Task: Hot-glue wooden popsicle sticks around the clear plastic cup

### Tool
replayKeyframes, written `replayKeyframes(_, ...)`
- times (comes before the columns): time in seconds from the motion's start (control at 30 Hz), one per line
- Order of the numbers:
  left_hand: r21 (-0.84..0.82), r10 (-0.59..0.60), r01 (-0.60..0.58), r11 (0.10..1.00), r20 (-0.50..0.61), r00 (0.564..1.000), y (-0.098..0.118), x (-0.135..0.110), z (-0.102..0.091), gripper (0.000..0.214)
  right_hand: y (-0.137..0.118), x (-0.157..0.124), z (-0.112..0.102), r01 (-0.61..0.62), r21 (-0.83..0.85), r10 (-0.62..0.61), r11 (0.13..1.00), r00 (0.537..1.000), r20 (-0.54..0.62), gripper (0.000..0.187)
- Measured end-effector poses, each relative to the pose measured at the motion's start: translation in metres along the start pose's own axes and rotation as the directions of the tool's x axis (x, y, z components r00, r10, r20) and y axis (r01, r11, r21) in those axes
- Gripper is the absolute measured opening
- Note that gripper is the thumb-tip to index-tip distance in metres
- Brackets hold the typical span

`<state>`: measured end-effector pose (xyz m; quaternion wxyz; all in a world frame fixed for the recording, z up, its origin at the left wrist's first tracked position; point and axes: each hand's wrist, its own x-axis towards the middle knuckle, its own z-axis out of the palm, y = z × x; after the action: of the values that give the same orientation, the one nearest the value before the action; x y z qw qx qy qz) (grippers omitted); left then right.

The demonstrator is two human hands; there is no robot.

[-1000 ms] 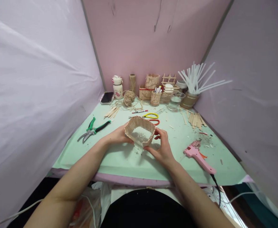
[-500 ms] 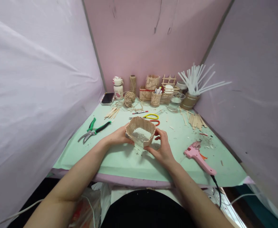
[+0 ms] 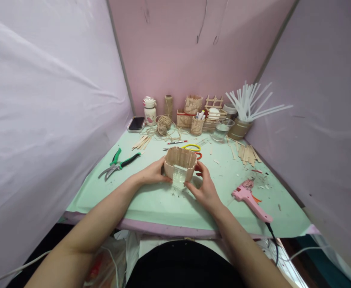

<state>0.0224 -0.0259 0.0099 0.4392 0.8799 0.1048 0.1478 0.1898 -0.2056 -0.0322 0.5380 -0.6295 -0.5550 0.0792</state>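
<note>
Between my hands stands a clear plastic container covered with wooden craft sticks (image 3: 168, 171), its top open and a bare see-through gap facing me. My left hand (image 3: 155, 172) grips its left side, thumb low at the front. On the other side my right hand (image 3: 203, 188) holds it, thumb at the lower front edge and fingers around the right wall. Just behind the container lie yellow-handled pliers (image 3: 192, 147) and a tool with orange-red handles (image 3: 199, 155), both partly hidden by it.
Green-handled pruning shears (image 3: 118, 164) lie at left, a pink glue gun (image 3: 251, 202) at right. Loose craft sticks (image 3: 249, 154) lie farther back. Along the rear stand a twine ball (image 3: 163, 125), a phone (image 3: 136, 124), a water cup (image 3: 221, 130) and a jar of white glue sticks (image 3: 239, 129).
The container has turned and tipped more upright between my hands, so its clear gap now faces me. Both hands still hold it and have shifted slightly.
</note>
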Motion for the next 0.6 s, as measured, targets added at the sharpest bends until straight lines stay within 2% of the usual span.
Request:
replayKeyframes(0.17, 0.001, -0.035, 0.035, 0.999, -0.007, 0.999, -0.0037, -0.0002, 0.0046, 0.099, -0.001, 0.0001, 0.0, -0.056, -0.01, 0.057, 0.998, 0.997, 0.051, 0.077)
replayKeyframes(0.33, -0.012, 0.023, -0.023, 1.0, -0.022, 1.0, -0.003, 0.0001, 0.0047, 0.107, 0.0003, 0.0003, 0.0006, -0.067, -0.014, 0.067, 0.998, 0.997, 0.05, 0.079)
replayKeyframes(0.43, -0.057, 0.016, -0.018, 0.998, -0.042, 0.999, -0.0012, 0.0018, 0.0049, 0.111, 0.0017, 0.0003, 0.0012, -0.064, -0.025, 0.065, 0.998, 0.996, 0.055, 0.081)
replayKeyframes(0.6, -0.121, 0.051, -0.056, 0.991, -0.047, 0.998, -0.0002, 0.0068, 0.0075, 0.109, 0.0017, -0.0001, 0.0012, -0.071, -0.029, 0.073, 0.997, 0.995, 0.061, 0.082)
